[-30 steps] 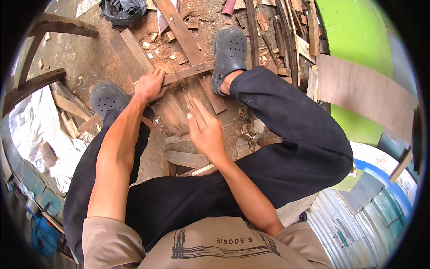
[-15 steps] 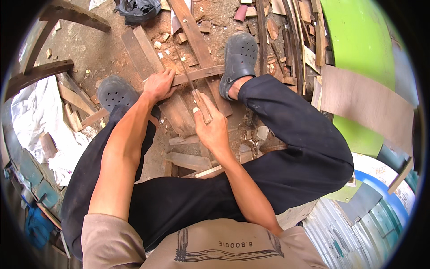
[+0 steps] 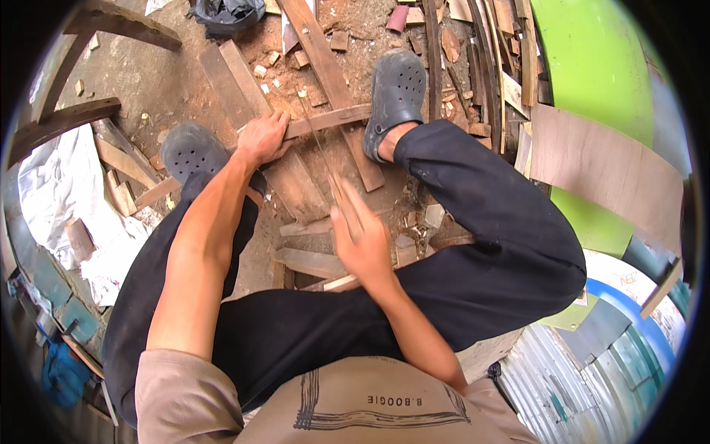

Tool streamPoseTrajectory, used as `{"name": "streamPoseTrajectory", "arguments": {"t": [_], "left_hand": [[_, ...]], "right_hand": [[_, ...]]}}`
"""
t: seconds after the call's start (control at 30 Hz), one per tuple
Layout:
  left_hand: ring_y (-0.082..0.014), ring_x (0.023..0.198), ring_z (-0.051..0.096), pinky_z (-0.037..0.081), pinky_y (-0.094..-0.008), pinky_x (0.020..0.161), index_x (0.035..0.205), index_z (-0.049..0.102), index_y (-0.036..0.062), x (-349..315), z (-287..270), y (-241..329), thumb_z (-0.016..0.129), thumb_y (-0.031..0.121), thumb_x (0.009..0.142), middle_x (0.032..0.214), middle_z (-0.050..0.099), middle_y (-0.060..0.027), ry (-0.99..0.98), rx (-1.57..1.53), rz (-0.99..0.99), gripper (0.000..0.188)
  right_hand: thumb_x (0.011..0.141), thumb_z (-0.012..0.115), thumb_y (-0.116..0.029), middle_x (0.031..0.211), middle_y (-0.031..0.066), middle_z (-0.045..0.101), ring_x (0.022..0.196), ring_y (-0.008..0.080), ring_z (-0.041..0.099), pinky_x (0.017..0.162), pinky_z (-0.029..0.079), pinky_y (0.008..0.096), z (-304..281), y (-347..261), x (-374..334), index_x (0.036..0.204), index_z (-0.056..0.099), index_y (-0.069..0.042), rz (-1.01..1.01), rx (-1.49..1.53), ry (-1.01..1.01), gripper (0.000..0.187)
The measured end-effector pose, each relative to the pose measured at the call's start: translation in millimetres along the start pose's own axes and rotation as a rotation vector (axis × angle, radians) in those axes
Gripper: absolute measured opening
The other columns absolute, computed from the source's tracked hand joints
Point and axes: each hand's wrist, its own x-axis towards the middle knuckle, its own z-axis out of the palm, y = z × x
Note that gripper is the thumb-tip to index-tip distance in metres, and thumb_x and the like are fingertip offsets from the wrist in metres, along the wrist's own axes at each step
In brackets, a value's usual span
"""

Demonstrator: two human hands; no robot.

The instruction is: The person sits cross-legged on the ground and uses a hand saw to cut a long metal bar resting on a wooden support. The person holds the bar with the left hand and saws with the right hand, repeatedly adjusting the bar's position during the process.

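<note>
A narrow wooden strip runs crosswise between my feet, its right end by my right shoe. My left hand is closed over the strip, pressing it down. My right hand, slightly blurred, grips the wooden handle of a handsaw. The thin blade points away from me and crosses the strip just right of my left hand. Whether its teeth are sunk into the wood is too fine to tell. Beneath the strip lie flat boards. My left shoe is beside the strip's left part.
Wood offcuts and long slats lie at the right, beside a green panel and a brown sheet. A curved wooden frame stands at the far left above a white cloth. A black plastic bag sits at the back.
My right hand has drawn the saw back toward me and slightly right, so more blade shows on my side of the strip. My left hand and the strip stay in place.
</note>
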Motion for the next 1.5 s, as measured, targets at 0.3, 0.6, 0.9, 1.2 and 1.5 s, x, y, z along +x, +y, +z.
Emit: {"name": "streamPoseTrajectory", "arguments": {"t": [0.3, 0.6, 0.9, 1.2, 1.5], "left_hand": [[-0.036, 0.105, 0.064, 0.055, -0.0469, 0.088, 0.111, 0.052, 0.0016, 8, 4, -2, 0.071, 0.032, 0.09, 0.108, 0.06, -0.0166, 0.029, -0.013, 0.011, 0.042], [-0.0355, 0.104, 0.066, 0.056, -0.0455, 0.088, 0.114, 0.051, 0.0034, 4, -5, 0, 0.068, 0.039, 0.094, 0.107, 0.061, -0.0169, 0.029, 0.002, 0.003, 0.044], [-0.0347, 0.107, 0.066, 0.057, -0.0453, 0.087, 0.115, 0.052, 0.0026, 2, -3, -1, 0.07, 0.036, 0.092, 0.107, 0.062, -0.0164, 0.043, 0.0, 0.01, 0.044], [-0.036, 0.103, 0.066, 0.056, -0.0464, 0.085, 0.114, 0.052, 0.0029, -3, 4, 4, 0.07, 0.033, 0.092, 0.11, 0.06, -0.0165, 0.11, -0.016, 0.077, 0.041], [-0.0348, 0.105, 0.065, 0.055, -0.0456, 0.088, 0.113, 0.052, 0.0023, 3, -3, -2, 0.071, 0.032, 0.09, 0.108, 0.06, -0.016, 0.07, 0.0, 0.028, 0.042]], "right_hand": [[0.099, 0.062, -0.01, 0.123, 0.0315, 0.067, 0.113, 0.043, 0.069, 0.092, 0.054, 0.0411, 24, 36, 33, 0.144, 0.054, 0.003, -0.101, -0.015, 0.072, 0.048], [0.099, 0.061, -0.002, 0.128, 0.0251, 0.069, 0.123, 0.0316, 0.067, 0.1, 0.052, 0.0357, -42, -10, -66, 0.144, 0.05, 0.011, 0.027, 0.023, -0.005, 0.048], [0.099, 0.062, -0.005, 0.13, 0.0257, 0.068, 0.127, 0.0288, 0.064, 0.106, 0.047, 0.0351, -26, -13, -40, 0.142, 0.053, 0.01, -0.012, -0.023, -0.027, 0.046], [0.097, 0.064, -0.012, 0.115, 0.0327, 0.069, 0.113, 0.0473, 0.066, 0.089, 0.055, 0.0427, 30, 26, 44, 0.144, 0.055, 0.001, -0.074, -0.058, 0.063, 0.049], [0.099, 0.06, -0.008, 0.134, 0.0274, 0.064, 0.123, 0.0394, 0.065, 0.096, 0.054, 0.0389, -22, -8, -37, 0.145, 0.052, 0.005, -0.052, 0.021, -0.002, 0.049]]}}
